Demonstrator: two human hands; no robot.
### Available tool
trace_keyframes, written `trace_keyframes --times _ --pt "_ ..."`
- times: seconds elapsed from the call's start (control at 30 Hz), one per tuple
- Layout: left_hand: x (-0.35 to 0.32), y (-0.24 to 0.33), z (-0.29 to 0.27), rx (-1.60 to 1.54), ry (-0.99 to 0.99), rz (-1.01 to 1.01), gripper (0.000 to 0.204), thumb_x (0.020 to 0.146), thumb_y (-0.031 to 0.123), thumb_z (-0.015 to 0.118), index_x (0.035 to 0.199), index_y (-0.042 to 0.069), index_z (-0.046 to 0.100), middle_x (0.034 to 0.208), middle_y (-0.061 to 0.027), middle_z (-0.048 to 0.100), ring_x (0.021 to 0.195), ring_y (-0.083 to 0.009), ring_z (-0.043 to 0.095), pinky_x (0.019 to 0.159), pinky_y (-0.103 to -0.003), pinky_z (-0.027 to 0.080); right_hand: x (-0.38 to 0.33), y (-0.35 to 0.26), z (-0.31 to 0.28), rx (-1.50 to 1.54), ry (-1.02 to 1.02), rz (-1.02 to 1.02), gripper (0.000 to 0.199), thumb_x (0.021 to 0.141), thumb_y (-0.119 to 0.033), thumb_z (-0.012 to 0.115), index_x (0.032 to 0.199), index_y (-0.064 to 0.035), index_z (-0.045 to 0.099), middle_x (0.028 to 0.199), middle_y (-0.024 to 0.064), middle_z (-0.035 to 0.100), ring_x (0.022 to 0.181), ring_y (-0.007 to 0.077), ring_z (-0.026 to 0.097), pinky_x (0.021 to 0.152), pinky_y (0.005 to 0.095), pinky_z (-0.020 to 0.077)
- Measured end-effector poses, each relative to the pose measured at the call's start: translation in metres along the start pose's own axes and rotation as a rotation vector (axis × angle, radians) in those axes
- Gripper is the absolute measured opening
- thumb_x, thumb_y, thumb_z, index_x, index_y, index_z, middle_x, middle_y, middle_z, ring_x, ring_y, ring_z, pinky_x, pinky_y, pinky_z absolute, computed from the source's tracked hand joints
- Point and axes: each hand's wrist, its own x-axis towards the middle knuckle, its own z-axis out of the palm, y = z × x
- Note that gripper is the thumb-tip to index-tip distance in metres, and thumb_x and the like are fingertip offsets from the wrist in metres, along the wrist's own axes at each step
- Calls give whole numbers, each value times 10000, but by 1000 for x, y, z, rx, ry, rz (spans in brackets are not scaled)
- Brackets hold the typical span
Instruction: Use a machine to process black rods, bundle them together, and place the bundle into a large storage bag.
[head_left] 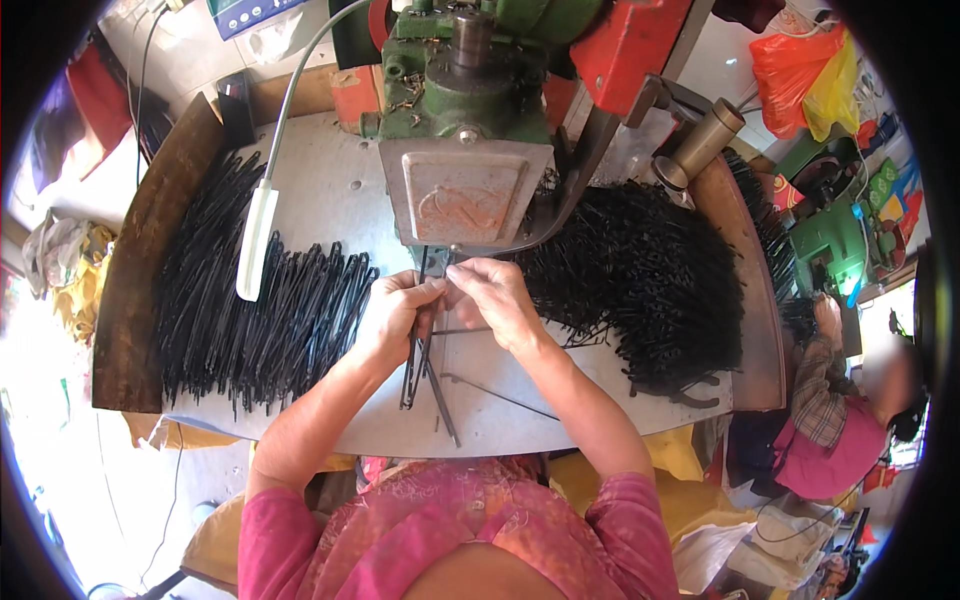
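My left hand (393,312) is closed, thumb against fingers, on a few thin black metal strips (411,375) that hang down toward the table's near edge. Beside it, my right hand (497,297) pinches at the foot of the green press machine (465,190); what lies between its fingertips is too small to make out. Both hands nearly touch, just below the machine's pale front plate. To the left lies a thick row of similar black strips (280,330), roughly aligned. A tangled heap of black strips (660,285) sits to the right. Some loose strips (500,394) lie on the metal tabletop (500,430).
A white stick lamp (258,240) hangs over the left row. Wooden boards (135,300) wall the table's sides. A brass-coloured cylinder (706,145) stands at the back right. Farther right, another person (835,430) sits at a second green machine (825,245).
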Motion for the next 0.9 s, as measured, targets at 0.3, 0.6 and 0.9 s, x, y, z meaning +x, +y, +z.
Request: trace_keyframes --times 0.3,0.6,0.9 --pt "2 17 -13 83 -48 -7 145 761 83 570 649 0 531 569 -51 530 375 -52 359 332 -182 253 -9 5 -54 -213 59 -26 149 791 -128 562 832 12 591 643 45 572 450 58 484 377 175 359" --pt "-30 59 -86 1769 521 719 199 686 141 639 790 1 543 741 -148 517 701 -308 536 582 -356 444 -26 -2 -78 -544 72 -66 130 767 -94 526 781 15 595 611 45 573 478 75 502 433 214 400" --pt "-27 -22 -8 1614 81 725 200 689 222 599 669 34 534 681 -107 540 666 -274 552 571 -366 458 -20 2 -48 -1430 7 -430 90 720 -73 498 768 -35 564 789 142 544 717 315 573 605 403 464"
